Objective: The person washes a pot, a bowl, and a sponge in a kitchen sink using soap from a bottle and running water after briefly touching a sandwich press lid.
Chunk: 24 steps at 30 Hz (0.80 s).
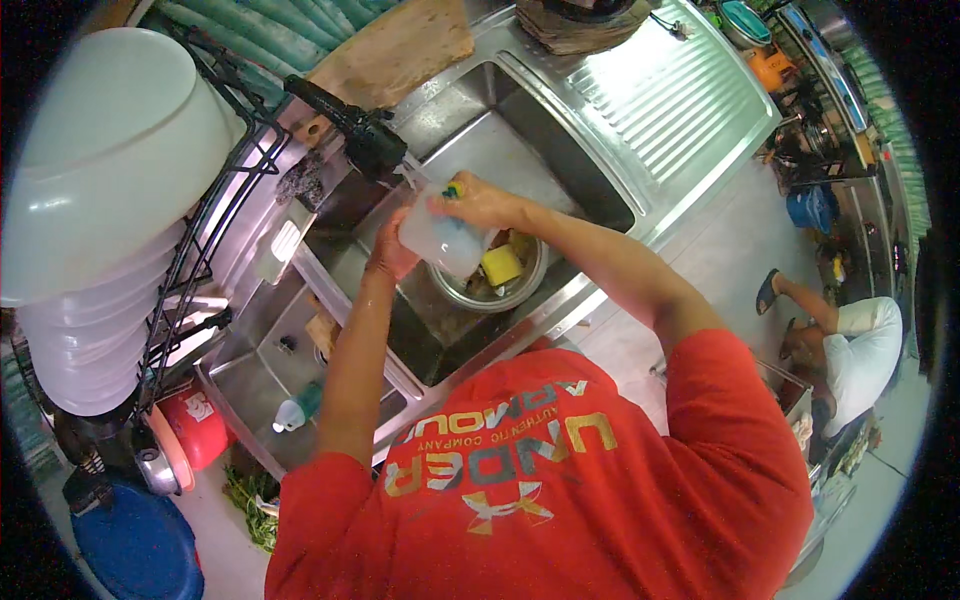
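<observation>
My left hand [394,244] holds the left side of a translucent whitish plastic container [442,240], which is tilted beneath the black faucet [375,146]. Water runs from the faucet onto it. On the container's upper right is my right hand [480,202], its fingers bent around the edge. A small green and yellow thing [453,190] shows at those fingers; what it is cannot be told. Below, a round metal bowl [487,304] stands in the steel sink [420,337], with a yellow sponge [501,265] and other things in it, partly hidden by the container.
Stacked white bowls [97,187] fill a black wire rack [202,217] at left. A second basin [255,375] holds a bottle [296,409]. A ribbed drainboard [645,97] adjoins the sink; a wooden board [397,52] lies behind. Another person [862,352] is low down at far right.
</observation>
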{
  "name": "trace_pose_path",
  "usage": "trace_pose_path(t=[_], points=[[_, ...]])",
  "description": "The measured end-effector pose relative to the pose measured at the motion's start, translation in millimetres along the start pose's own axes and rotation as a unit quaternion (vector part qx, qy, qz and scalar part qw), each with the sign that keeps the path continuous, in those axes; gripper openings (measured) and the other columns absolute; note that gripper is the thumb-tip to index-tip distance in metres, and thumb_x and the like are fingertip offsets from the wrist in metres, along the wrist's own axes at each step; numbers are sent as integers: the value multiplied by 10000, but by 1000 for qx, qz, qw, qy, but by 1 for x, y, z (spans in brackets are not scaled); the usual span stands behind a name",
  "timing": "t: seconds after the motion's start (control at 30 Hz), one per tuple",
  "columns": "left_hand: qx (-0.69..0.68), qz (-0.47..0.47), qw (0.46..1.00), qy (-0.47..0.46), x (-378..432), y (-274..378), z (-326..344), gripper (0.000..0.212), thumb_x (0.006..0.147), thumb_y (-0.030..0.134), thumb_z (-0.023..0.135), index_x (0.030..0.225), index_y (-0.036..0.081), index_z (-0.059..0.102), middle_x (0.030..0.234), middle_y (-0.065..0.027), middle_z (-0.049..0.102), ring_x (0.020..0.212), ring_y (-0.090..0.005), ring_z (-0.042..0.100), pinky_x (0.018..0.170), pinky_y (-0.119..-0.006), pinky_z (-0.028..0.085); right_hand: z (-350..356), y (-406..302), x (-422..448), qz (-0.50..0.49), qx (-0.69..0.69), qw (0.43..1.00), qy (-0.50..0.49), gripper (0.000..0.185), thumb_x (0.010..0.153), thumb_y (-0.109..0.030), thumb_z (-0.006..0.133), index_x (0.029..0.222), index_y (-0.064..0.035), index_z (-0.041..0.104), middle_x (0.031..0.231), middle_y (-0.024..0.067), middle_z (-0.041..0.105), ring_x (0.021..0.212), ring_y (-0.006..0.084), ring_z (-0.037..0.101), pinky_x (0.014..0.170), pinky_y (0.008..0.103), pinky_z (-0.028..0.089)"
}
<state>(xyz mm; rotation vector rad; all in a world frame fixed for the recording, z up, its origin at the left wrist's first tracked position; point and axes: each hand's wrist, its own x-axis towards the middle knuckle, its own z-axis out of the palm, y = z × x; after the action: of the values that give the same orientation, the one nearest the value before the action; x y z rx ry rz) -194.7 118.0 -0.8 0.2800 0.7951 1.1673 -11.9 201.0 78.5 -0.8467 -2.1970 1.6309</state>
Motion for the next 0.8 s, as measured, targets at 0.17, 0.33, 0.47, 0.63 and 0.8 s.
trace_pose_path(t=[0.17,0.33,0.47,0.63,0.8], points=[[20,-49,998,-45,-9,9,7,434,825,330,436,1158,53,415,1119,-50,490,1004,-195,490,874,-365,385,2,43,37,156,-109,972,141,398,792,-407,485,902,-40,595,796,160,599,717,260,582,626,369,447],[176,-25,983,56,-27,9,28,253,832,175,472,1048,42,472,1033,-40,512,924,-173,523,747,-321,478,0,26,17,47,-146,963,222,280,791,-300,483,971,-115,592,951,166,556,856,291,551,709,376,441],[214,60,970,94,-17,-11,23,241,843,190,459,1038,50,480,1004,-35,516,876,-153,531,701,-276,480,55,2,1,-134,-305,911,243,302,743,-299,490,994,-164,590,1090,105,503,966,314,507,773,380,435],[341,60,928,141,-15,-16,62,232,850,208,459,1045,86,491,966,-31,528,850,-121,519,675,-243,456,17,48,42,126,-97,967,201,305,739,-362,497,810,-106,645,827,95,600,746,261,581,643,327,453],[353,83,923,131,-14,-2,57,332,848,233,456,1144,89,418,1014,-47,518,880,-158,524,683,-318,484,10,166,38,-67,103,947,298,393,773,-342,504,667,28,585,557,69,519,467,148,454,443,301,371]])
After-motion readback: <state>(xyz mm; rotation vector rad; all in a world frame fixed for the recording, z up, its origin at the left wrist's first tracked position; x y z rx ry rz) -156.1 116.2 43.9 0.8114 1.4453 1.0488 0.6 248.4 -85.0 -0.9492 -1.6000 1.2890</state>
